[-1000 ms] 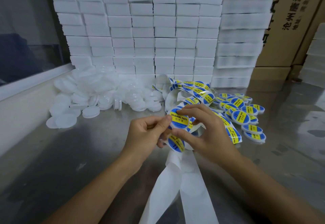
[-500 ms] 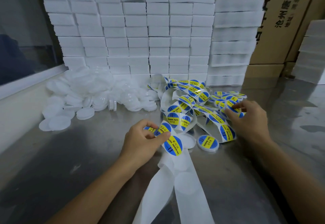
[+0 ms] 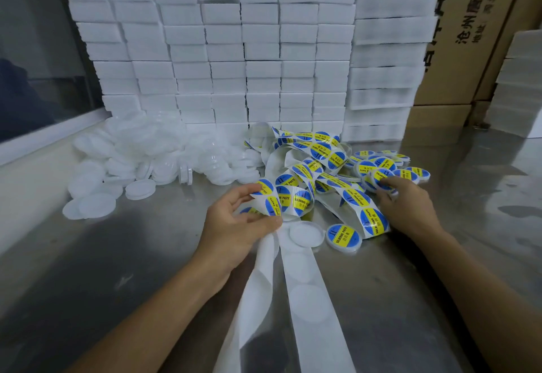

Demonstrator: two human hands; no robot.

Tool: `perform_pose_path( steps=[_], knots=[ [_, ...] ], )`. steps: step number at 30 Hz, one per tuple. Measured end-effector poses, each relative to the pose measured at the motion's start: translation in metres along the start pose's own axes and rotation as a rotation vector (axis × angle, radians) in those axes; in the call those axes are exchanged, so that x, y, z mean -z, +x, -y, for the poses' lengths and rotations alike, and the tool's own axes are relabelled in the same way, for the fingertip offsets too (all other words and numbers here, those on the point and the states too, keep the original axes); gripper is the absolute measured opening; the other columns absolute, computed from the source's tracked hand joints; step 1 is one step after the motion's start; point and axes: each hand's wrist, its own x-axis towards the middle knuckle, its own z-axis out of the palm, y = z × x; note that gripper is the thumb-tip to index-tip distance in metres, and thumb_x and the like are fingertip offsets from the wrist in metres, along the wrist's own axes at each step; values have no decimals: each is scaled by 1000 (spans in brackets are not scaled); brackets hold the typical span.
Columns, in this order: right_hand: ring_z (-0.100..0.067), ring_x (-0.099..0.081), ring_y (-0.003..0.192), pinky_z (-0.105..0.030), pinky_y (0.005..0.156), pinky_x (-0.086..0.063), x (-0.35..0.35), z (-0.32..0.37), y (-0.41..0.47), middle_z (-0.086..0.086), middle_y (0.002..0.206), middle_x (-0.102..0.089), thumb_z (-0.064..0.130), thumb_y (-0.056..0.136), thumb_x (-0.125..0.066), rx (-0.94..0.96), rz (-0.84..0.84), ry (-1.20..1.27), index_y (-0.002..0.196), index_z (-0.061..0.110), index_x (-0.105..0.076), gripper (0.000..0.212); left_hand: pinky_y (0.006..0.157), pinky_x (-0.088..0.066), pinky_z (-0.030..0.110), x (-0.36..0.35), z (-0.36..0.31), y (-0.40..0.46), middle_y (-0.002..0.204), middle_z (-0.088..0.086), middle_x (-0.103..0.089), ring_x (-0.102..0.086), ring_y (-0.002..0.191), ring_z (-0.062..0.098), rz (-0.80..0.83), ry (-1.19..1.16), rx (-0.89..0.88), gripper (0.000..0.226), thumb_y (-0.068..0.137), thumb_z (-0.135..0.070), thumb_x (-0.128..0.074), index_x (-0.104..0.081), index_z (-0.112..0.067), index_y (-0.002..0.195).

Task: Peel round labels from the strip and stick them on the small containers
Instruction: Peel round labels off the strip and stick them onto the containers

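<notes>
On steel table point(image 3: 88, 255): left hand point(image 3: 237, 223) pinches blue-yellow label strip point(image 3: 296, 196); right hand point(image 3: 407, 205) grips labelled container point(image 3: 381, 177)

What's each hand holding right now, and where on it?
Left hand pinches the label strip where the labelled part meets the peeled backing. Right hand has fingertips on a labelled container in the pile; a real grip cannot be told.

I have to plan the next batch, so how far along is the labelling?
Done: a cluster of labelled containers lies at right, one nearer. In hand: the left hand holds the label strip; the right hand rests on a labelled container. Left: a big pile of unlabelled white containers and many labels.
</notes>
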Motion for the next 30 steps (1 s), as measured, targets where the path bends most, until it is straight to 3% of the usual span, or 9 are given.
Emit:
perform_pose_path(
  steps=[4, 12, 15, 21, 26, 30],
  knots=[
    [-31, -59, 111, -36, 85, -44, 3, 5, -2, -9, 127, -63, 22, 92, -62, 35, -102, 38, 116, 13, -68, 27, 67, -53, 17, 1, 1, 1, 93, -10, -74, -73, 79, 13, -5, 50, -37, 50, 73, 19, -68, -65, -20, 104],
    [-24, -64, 95, -35, 83, -48, 15, 52, -28, -7, 98, -72, 12, 89, -67, 348, -186, 174, 98, 8, -73, 12, 71, -55, 18, 1, 1, 3, 88, -1, -76, -71, 81, 7, -86, 39, -53, 30, 85, 6, -66, -72, -22, 91],
    [-20, -65, 87, -35, 81, -51, 15, 78, -45, -5, 93, -72, 9, 88, -69, 492, -162, 252, 95, 8, -74, 9, 65, -54, 16, 1, -1, 3, 91, -2, -75, -70, 78, 5, -84, 0, -48, 28, 85, 4, -67, -73, -22, 94],
    [-17, -63, 83, -34, 73, -52, 5, 108, -73, -1, 88, -69, 10, 87, -71, 712, -45, 312, 96, 9, -74, 9, 64, -52, 15, 0, -3, 1, 92, -19, -73, -68, 66, 7, -56, 3, -66, 48, 74, 13, -72, -68, -28, 99],
    [-20, -65, 82, -41, 70, -53, -1, 110, -79, -3, 92, -68, 13, 88, -71, 787, 36, 318, 98, 10, -75, 11, 65, -51, 13, 0, -2, 2, 79, -9, -75, -67, 70, 4, -40, 2, -64, 41, 78, 11, -70, -69, -27, 95],
    [-20, -66, 82, -43, 67, -53, -2, 110, -79, -3, 91, -68, 12, 87, -72, 800, 33, 305, 97, 10, -76, 11, 75, -53, 16, -1, -1, 1, 86, 5, -77, -72, 83, 13, -25, 25, -74, 29, 80, 6, -71, -72, -17, 97]
  ],
)
